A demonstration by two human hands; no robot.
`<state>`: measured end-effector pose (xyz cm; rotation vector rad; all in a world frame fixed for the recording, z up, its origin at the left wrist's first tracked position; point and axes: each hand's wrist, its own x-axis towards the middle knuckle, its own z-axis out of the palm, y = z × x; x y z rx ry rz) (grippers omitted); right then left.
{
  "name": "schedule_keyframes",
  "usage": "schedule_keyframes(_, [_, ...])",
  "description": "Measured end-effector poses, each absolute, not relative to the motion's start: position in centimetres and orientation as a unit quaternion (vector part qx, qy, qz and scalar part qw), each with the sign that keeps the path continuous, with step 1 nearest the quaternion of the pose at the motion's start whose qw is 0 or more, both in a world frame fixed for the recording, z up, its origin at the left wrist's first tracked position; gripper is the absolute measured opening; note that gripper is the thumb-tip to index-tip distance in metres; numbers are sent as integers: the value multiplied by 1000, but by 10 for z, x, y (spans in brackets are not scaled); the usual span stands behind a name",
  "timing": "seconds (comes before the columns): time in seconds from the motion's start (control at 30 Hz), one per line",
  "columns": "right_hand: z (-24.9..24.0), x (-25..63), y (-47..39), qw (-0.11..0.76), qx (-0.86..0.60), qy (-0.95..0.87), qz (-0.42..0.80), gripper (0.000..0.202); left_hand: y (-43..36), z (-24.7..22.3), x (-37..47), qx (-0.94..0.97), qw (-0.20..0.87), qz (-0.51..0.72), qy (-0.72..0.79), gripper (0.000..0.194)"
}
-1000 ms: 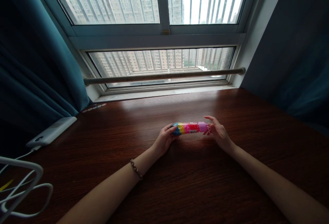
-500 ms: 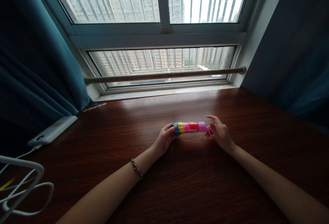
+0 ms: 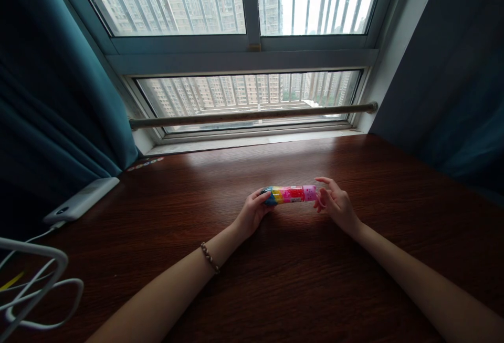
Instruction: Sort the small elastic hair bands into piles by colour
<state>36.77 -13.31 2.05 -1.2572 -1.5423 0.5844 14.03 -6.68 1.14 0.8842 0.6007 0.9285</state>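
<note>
My left hand (image 3: 252,214) is closed around the blue end of a colourful plastic tube (image 3: 291,194), thumb on top. The tube lies level above the table, with blue, yellow, red and pink bands and a speckled pink right end. At that end, my right hand (image 3: 336,204) pinches a pink ring handle (image 3: 322,201) between the thumb and lower fingers. Its index finger is stretched out above. Part of the ring is hidden by the fingers.
Beneath both hands spreads a dark wooden table (image 3: 244,290). To the left lie a white power bank (image 3: 82,201) and a looped white cable (image 3: 59,256). A window rail (image 3: 252,117) runs across the far side, with a blue curtain (image 3: 59,96) at left.
The tube's right end, smooth pink before, now looks speckled, and the ring handle sits slightly nearer the tube. Both hands have stayed almost where they were.
</note>
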Motion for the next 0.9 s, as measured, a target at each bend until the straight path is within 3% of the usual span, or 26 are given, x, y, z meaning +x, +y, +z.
schedule_keyframes(0.2, [25, 363, -136, 522, -484, -669, 215, 53, -68, 13, 140, 403, 759, 429, 278, 25])
schedule_keyframes(0.5, [21, 364, -133, 497, -512, -643, 277, 35, -68, 13, 140, 419, 751, 424, 282, 31])
schedule_keyframes(0.77, [28, 363, -137, 471, -475, -678, 304, 40, -68, 11, 138, 417, 757, 418, 279, 28])
schedule_keyframes(0.9, [25, 367, -133, 482, -491, -671, 277, 34, -69, 13, 139, 439, 753, 412, 267, 40])
